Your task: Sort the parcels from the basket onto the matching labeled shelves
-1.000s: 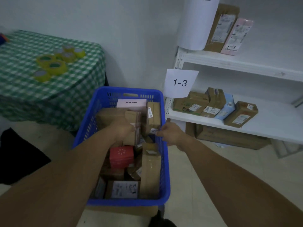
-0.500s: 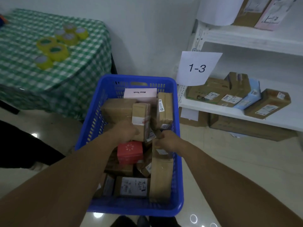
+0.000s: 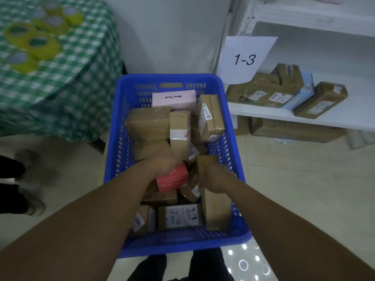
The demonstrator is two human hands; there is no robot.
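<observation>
Basket point(image 3: 172, 238): blue, packed with parcels.
Long brown parcel point(image 3: 217, 209): on end against the basket's right wall, near corner.
Right hand point(image 3: 215, 179): inside the basket; fingers clasped round the long brown parcel's top end.
Left hand point(image 3: 162, 162): inside the basket, mid-pile, just beside red box point(image 3: 172, 179); fingers curled, grasp cannot be told.
Shelf point(image 3: 304, 120): right of the basket; sign "1-3" point(image 3: 245, 58); boxes point(image 3: 269, 92) lying on it.
Worktop point(image 3: 71, 88): left of the basket; checked cloth, yellow tape rolls point(image 3: 40, 43).

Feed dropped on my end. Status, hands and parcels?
Right hand grips tall brown parcel in blue basket. Left hand beside red box, grip unclear. Other parcels crowd it.
</observation>
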